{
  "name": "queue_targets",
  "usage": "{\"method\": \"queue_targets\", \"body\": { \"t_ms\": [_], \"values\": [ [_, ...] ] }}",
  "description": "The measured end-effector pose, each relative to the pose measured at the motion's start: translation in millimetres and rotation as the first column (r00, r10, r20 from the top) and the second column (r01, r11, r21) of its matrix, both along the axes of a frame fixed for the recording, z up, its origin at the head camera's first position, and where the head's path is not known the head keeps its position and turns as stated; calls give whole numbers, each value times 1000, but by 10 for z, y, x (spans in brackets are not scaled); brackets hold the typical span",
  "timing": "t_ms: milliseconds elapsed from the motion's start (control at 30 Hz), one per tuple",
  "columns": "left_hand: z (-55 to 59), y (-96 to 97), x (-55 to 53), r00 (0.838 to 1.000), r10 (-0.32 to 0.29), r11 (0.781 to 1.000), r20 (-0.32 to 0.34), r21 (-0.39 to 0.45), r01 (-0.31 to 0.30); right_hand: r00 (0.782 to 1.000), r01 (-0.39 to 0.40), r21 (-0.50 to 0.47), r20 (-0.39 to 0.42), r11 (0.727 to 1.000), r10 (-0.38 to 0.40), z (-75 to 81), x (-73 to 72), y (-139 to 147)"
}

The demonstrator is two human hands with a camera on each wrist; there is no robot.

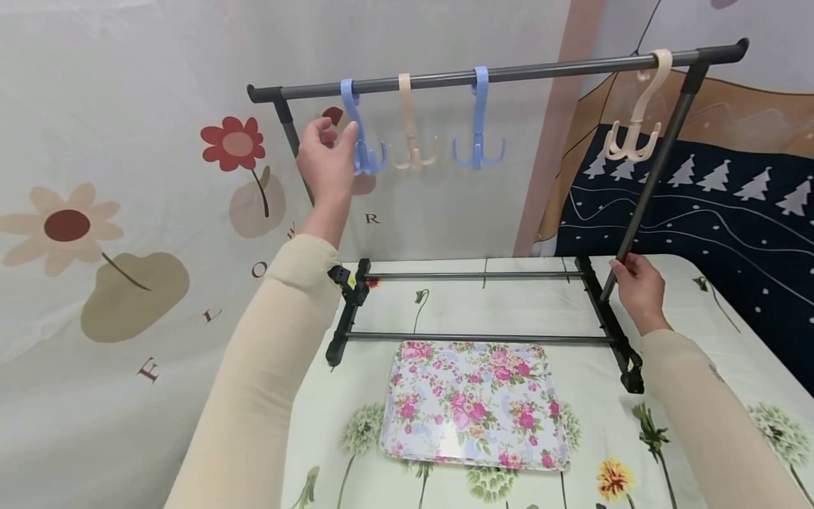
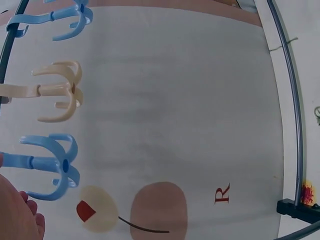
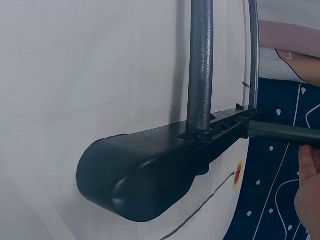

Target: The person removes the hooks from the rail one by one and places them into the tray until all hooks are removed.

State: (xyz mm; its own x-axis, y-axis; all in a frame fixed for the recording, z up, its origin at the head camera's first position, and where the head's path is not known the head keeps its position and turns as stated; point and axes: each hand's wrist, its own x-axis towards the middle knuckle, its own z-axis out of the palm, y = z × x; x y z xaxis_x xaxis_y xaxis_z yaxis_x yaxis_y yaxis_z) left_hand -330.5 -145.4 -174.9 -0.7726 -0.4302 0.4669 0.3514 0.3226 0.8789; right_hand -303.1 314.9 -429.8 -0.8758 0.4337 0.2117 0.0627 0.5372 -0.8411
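Note:
A dark metal rack's top rail [image 1: 439, 79] carries two blue hooks and two beige hooks. My left hand [image 1: 327, 159] is raised beside the leftmost blue hook [image 1: 365, 157], its thumb overlapping the stem and a gap showing between thumb and fingers. In the left wrist view, that blue hook [image 2: 47, 164] hangs just above the hand [image 2: 17, 212]. A beige hook [image 1: 407, 113] and another blue hook [image 1: 480, 120] hang further right. The other beige hook [image 1: 636, 134] is near the right end. Low down, my right hand [image 1: 639, 290] grips the slanted right post [image 1: 651, 177].
A flowered tray [image 1: 473, 410] lies on the light floral cloth [image 1: 350, 488], in front of the rack's lower bars [image 1: 477, 338]. Black feet [image 3: 145, 175] support the rack. Behind it hangs a pale curtain [image 1: 439, 212]; dark tree-patterned fabric [image 1: 731, 233] lies at right.

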Motion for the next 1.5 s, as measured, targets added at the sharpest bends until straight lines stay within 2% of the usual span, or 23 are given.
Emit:
{"method": "queue_targets", "body": {
  "t_ms": [167,267,433,600,733,1000,1167,1500],
  "values": [
    [69,128,-35,1000,26,999,14,40,-27,1000,2,-1,-3,1000,-2,-9,16,8],
    [105,185,-50,997,51,998,58,37,-53,1000,5,5,-22,1000,-5,-16,21,15],
    [146,253,-61,981,96,995,167,21,-101,999,10,8,-45,1000,-9,-28,19,21],
    [156,303,-87,965,149,989,215,-40,-144,999,18,6,-43,1000,-18,-42,13,27],
    [156,342,-116,961,177,984,211,-56,-169,999,18,4,-35,1000,-18,-60,6,34],
    [149,378,-191,985,130,989,112,50,-136,999,22,-2,-24,1000,-22,-58,1,28],
    [117,369,-219,986,152,987,72,50,-156,1000,26,-7,-12,1000,-26,-58,-5,14],
    [77,352,-254,980,187,981,65,45,-190,1000,23,-7,8,1000,-23,-50,-35,3]
  ]
}}
